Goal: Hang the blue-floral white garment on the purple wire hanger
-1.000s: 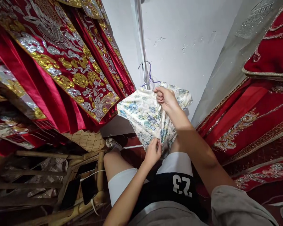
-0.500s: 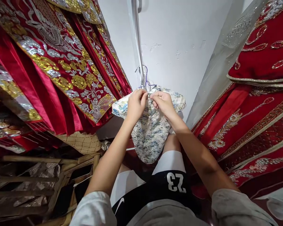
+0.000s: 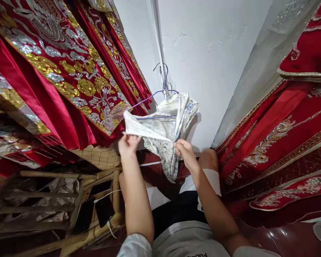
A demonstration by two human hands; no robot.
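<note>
A pale floral garment [image 3: 160, 132] hangs on a purple wire hanger [image 3: 160, 91] hooked near a white vertical pole [image 3: 158, 43]. My left hand [image 3: 128, 143] is closed on the garment's left lower edge and pulls it outward. My right hand [image 3: 184, 150] pinches the cloth lower down on the right side. The garment is spread open between both hands, its white lining showing.
Red robes with gold and silver embroidery [image 3: 69, 71] hang close on the left, and more red embroidered cloth [image 3: 283, 135] on the right. A bamboo chair [image 3: 96, 200] with a phone and white cable stands lower left. A white wall [image 3: 208, 53] is behind.
Both hands dropped from the hanger's neck to the garment's lower edges. The left hand pulled the cloth leftward, opening it, and the hanger swung to show its wire arm.
</note>
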